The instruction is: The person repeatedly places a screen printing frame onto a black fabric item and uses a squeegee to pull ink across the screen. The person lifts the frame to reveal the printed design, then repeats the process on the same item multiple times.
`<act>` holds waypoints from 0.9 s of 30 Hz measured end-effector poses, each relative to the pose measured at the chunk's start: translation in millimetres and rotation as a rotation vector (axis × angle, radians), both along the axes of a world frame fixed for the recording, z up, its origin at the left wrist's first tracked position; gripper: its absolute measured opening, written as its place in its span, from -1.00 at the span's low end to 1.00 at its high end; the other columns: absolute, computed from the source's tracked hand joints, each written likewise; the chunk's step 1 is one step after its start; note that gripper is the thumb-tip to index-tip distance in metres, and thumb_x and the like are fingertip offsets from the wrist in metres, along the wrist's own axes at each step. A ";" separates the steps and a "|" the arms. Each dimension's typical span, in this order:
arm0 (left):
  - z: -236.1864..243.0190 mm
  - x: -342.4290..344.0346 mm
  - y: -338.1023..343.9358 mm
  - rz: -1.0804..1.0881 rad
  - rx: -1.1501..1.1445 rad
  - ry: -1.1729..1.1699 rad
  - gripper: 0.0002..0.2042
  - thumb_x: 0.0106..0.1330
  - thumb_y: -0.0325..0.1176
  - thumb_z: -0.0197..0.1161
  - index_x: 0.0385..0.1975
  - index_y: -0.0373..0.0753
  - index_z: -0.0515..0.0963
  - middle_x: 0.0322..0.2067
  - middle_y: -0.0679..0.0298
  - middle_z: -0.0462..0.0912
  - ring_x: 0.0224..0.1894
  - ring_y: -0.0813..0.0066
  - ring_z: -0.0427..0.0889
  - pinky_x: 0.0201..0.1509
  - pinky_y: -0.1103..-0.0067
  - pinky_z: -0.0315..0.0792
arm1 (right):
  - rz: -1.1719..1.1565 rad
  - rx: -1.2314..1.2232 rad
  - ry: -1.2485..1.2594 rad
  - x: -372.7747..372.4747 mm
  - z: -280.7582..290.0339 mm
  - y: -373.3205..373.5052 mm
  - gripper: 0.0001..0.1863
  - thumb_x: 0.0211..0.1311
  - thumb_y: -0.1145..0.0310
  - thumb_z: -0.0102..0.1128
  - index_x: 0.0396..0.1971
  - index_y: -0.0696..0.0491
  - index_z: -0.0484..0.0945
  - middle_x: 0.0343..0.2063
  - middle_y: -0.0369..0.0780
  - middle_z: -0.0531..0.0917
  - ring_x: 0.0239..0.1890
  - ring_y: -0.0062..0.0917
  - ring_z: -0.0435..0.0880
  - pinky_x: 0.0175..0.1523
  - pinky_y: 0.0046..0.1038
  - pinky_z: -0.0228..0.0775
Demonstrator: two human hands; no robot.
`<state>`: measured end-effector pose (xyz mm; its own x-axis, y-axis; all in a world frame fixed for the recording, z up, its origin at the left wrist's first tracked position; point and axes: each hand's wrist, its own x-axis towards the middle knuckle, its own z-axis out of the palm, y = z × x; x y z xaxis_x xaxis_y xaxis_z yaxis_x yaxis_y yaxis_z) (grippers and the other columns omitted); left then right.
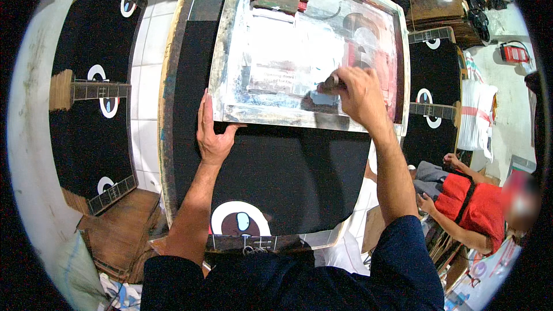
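Bracketing the lower-left corner of the screen frame (282, 116), the left hand (214, 141) is holding thumb and fingers spread, fingers running up the side, thumb lying along the bottom edge, likely steadying it. The right hand (362, 97) is gripping a dark handle (331, 83), fist closed, apparently pressing it toward the lower half of the mesh (317, 40). The frame is lying across black cloth (276, 164); a printed eye (239, 220) is showing at the near edge. Small lettering (275, 78) is showing on the mesh; no brand is standing out.
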<state>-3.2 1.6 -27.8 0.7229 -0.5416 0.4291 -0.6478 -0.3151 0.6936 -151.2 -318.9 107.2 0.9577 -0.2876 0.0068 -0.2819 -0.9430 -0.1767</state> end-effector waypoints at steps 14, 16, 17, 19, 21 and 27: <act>3.7 -1.5 -0.6 0.017 0.018 -0.008 0.03 0.07 -0.28 0.64 0.51 -0.29 0.10 0.42 -0.19 0.29 0.43 -0.16 0.38 0.43 0.13 0.42 | -0.081 0.016 -0.156 85.4 -39.5 -75.3 -0.59 0.05 0.28 0.51 -0.07 0.01 0.68 -0.22 -0.09 0.74 -0.11 -0.10 0.71 -0.04 -0.10 0.53; 3.1 -1.5 -0.3 0.014 0.009 -0.005 0.03 0.07 -0.29 0.64 0.52 -0.27 0.10 0.43 -0.19 0.29 0.43 -0.16 0.37 0.43 0.12 0.42 | -0.113 0.041 -0.134 39.5 -34.5 -24.8 -0.62 -0.01 0.38 0.53 -0.12 0.01 0.69 -0.24 -0.13 0.71 -0.09 -0.15 0.66 0.01 -0.18 0.47; 2.9 -1.5 -0.2 0.009 0.002 -0.009 0.03 0.06 -0.29 0.64 0.52 -0.27 0.09 0.43 -0.19 0.29 0.43 -0.16 0.37 0.43 0.12 0.42 | -0.124 0.033 -0.151 17.9 -29.4 0.3 -0.61 -0.05 0.43 0.53 -0.14 -0.01 0.69 -0.24 -0.17 0.69 -0.07 -0.18 0.63 0.05 -0.21 0.43; 2.4 -1.1 -0.2 0.005 -0.003 -0.016 0.03 0.06 -0.30 0.64 0.52 -0.26 0.09 0.42 -0.18 0.29 0.43 -0.15 0.37 0.43 0.13 0.42 | -0.141 0.106 -0.128 -22.4 -15.2 40.5 -0.54 -0.09 0.51 0.50 -0.09 -0.04 0.68 -0.19 -0.21 0.70 0.00 -0.21 0.61 0.14 -0.22 0.35; 2.6 -1.3 -0.5 0.009 0.003 -0.008 0.02 0.07 -0.32 0.64 0.52 -0.25 0.11 0.42 -0.18 0.30 0.43 -0.14 0.38 0.43 0.16 0.43 | -0.183 0.099 -0.238 -42.9 -10.4 68.5 -0.47 -0.13 0.59 0.46 -0.04 -0.05 0.66 -0.16 -0.22 0.69 0.00 -0.21 0.61 0.15 -0.22 0.32; 23.4 -2.5 -5.0 -0.016 -0.059 -0.056 -0.11 0.08 -0.45 0.61 0.45 -0.28 0.26 0.40 -0.17 0.33 0.41 -0.08 0.41 0.42 0.23 0.44 | -0.177 -0.035 -0.435 -42.5 -19.9 78.9 -0.62 0.09 0.44 0.38 -0.04 0.02 0.59 -0.22 -0.18 0.60 -0.08 -0.25 0.57 0.12 -0.20 0.29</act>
